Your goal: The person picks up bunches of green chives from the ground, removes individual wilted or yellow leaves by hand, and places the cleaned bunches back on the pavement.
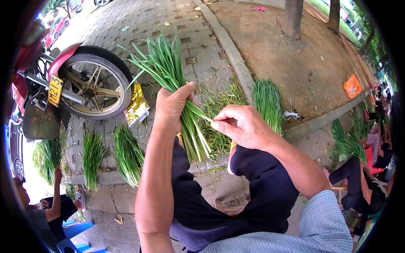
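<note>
A bunch of Chinese chives (164, 63) is clasped in my left hand (174, 106), its green leaves pointing up and its pale stems hanging down between my knees. My right hand (242, 126), just right of the bunch, pinches the pale end of a thin chive stalk between thumb and forefinger. Under and behind my hands, loose chive trimmings (224, 126) litter the paving. To the right lies a pile of chives (267, 104) beside the kerb. Two more piles of chives, one nearer (127, 155) and one farther left (92, 159), rest on the pavement's edge.
A motorcycle wheel (95, 85) stands at the left, beside a gold foil wrapper (136, 104). At the far left a seated person (47, 205) holds chives near a blue stool (74, 234). Other people sit at the right. A concrete kerb (227, 44) borders bare soil with an orange bag (352, 86).
</note>
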`<state>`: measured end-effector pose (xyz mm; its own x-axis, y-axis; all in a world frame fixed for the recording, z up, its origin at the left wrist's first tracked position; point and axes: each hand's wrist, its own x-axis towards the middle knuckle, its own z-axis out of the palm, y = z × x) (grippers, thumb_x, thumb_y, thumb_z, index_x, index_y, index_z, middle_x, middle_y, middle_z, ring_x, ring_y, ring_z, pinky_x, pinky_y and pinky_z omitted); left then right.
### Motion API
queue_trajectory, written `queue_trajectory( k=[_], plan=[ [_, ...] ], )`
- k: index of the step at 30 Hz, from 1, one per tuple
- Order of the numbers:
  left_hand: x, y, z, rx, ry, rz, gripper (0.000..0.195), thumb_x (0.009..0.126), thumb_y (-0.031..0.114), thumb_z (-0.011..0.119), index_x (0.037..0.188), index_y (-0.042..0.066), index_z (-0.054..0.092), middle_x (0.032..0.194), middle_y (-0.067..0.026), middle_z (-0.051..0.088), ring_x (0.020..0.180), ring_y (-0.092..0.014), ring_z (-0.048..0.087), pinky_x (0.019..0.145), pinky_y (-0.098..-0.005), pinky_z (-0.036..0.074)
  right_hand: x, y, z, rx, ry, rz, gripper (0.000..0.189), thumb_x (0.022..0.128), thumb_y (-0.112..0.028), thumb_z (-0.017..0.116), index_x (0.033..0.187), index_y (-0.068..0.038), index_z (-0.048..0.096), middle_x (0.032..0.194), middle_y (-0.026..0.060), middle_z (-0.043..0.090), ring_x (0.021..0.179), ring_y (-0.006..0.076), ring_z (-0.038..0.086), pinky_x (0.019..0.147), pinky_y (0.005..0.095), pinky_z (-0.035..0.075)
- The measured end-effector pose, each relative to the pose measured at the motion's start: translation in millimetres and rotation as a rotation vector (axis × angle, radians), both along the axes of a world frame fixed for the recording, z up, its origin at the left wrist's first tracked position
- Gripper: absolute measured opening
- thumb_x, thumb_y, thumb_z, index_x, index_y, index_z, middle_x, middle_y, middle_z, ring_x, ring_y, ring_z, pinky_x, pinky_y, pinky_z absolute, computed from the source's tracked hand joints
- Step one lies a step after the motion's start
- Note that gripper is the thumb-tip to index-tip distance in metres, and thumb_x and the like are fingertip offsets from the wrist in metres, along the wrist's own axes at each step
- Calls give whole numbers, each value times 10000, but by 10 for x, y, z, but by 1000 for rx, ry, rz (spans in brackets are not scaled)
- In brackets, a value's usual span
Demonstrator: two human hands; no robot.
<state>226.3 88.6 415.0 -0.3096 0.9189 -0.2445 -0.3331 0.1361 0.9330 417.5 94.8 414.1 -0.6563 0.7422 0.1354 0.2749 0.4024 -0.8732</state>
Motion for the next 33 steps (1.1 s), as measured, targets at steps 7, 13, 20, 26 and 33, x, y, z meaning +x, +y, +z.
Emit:
queue_trajectory(
  k=[7,13,20,26,33],
  plan=[
    [1,-10,14,2,10,-89,167,804,117,671,750,13,553,612,-46,542,456,-160,549,414,-291,468,88,84,80,-500,-33,57,224,879,-174,609,753,10,585,572,49,550,516,95,522,495,272,419],
    [36,3,-25,32,19,-33,161,799,99,672,748,13,546,607,-46,541,447,-154,544,409,-295,470,23,-19,0,4,164,-149,205,838,-182,670,755,0,623,597,45,601,531,81,549,497,261,438],
    [114,70,-113,30,89,4,147,825,133,673,815,30,568,628,-35,536,497,-143,553,450,-283,488,-129,-164,-54,111,-78,-30,229,808,-227,677,747,-9,642,571,156,590,518,297,604,496,358,464],
    [144,57,-80,36,74,-50,177,819,145,685,778,31,556,629,-35,541,487,-138,547,437,-283,470,-58,-57,-95,210,-70,78,223,890,-190,569,761,-17,515,546,149,546,508,325,577,481,402,437],
    [90,40,-70,16,69,-82,184,819,153,685,791,24,556,624,-40,547,488,-144,551,449,-284,479,18,-62,59,-136,107,-12,156,912,-135,559,830,-4,536,563,71,561,492,150,552,471,318,424]
  ],
)
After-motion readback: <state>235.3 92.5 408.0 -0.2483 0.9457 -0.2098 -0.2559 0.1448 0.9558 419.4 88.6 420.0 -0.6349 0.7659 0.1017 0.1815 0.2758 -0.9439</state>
